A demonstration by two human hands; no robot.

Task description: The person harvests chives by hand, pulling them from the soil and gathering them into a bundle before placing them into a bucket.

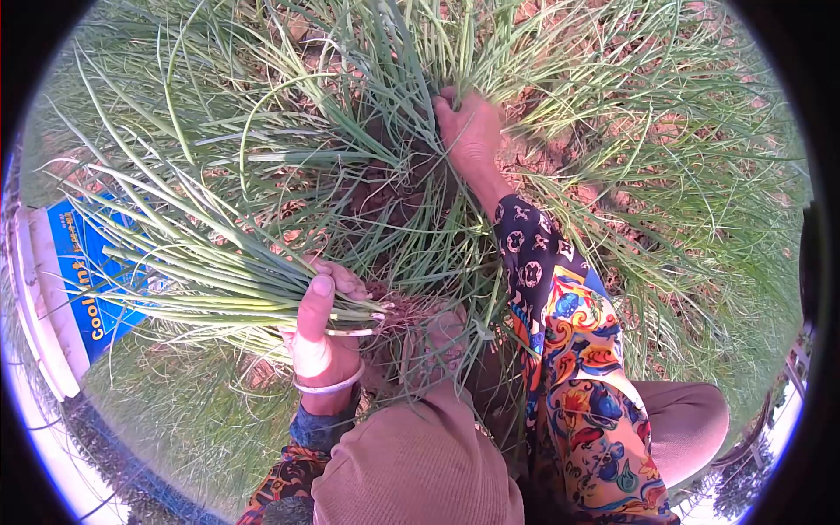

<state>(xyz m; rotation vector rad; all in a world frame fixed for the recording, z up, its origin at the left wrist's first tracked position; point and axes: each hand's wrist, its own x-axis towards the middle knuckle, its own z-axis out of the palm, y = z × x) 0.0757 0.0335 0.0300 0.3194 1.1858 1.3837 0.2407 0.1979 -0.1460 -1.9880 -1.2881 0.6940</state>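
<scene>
A bunch of long green onion-like plants (pixel 236 276) lies in my left hand (pixel 317 328), its thumb across the stems near the root end. The reddish, stringy roots (pixel 407 311) point right, and the leaves fan out to the left. Further up and to the right, my right hand (pixel 471 131) is closed among the leaves of plants growing in the soil (pixel 385 188). Its fingertips are partly hidden by the leaves, and what they grip cannot be made out.
A white bucket with a blue label (pixel 83 271) stands at the left edge. Dense green plants (pixel 700 175) grow across the right and top over reddish soil. My bent knees (pixel 420 464) are at the bottom, near both forearms.
</scene>
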